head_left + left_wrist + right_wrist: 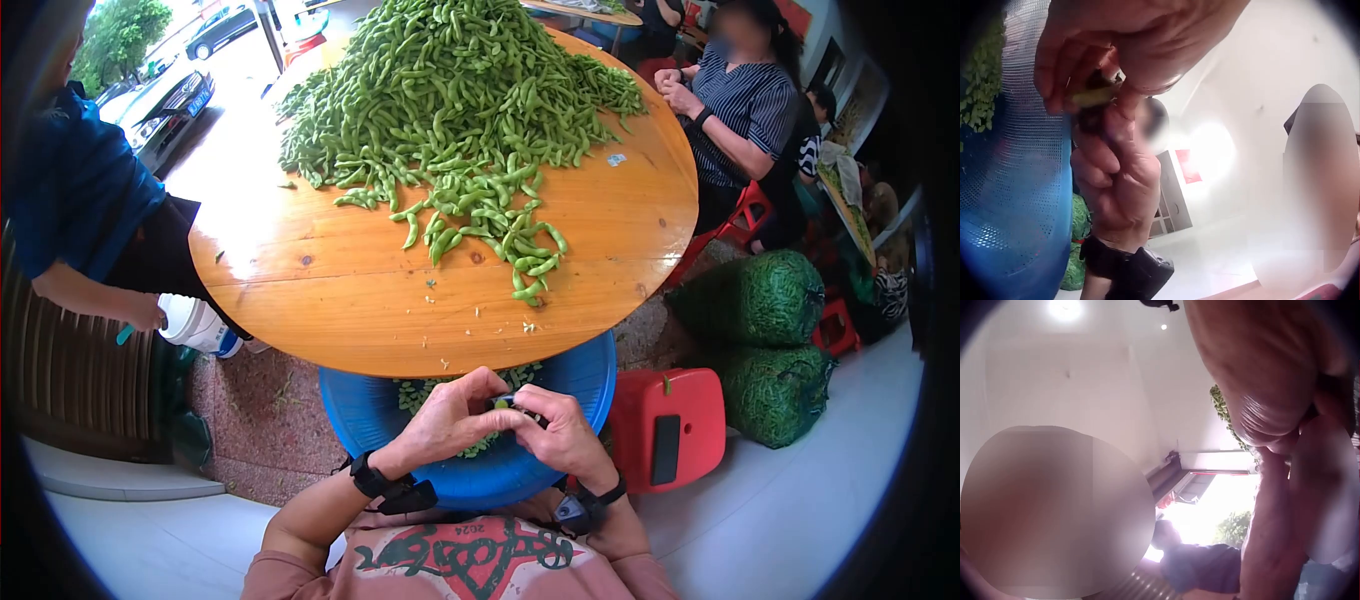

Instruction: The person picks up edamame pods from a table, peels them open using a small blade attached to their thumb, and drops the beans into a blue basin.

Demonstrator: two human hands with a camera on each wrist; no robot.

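Note:
Above the blue basket [345, 405], both hands meet in the head view. The left hand [450, 420] pinches a green pod [502, 403], which shows between the fingers in the left wrist view [1094, 97]. Curled against it, the right hand [560, 430] grips a small dark object [535, 415]; its exact form is hidden by the fingers. Green beans [410, 395] lie in the basket below. A large heap of green pods [450, 90] covers the back of the wooden table [330, 310]. The right wrist view hides the contact behind the right hand [1266, 369].
A red stool [700, 425] stands right of the basket, with green net sacks [765, 390] beyond. At left, a person in blue [80, 190] stands by a white bucket [190, 320]. Someone in a striped top [745, 120] sits at the table's right. Stray pods lie near its front.

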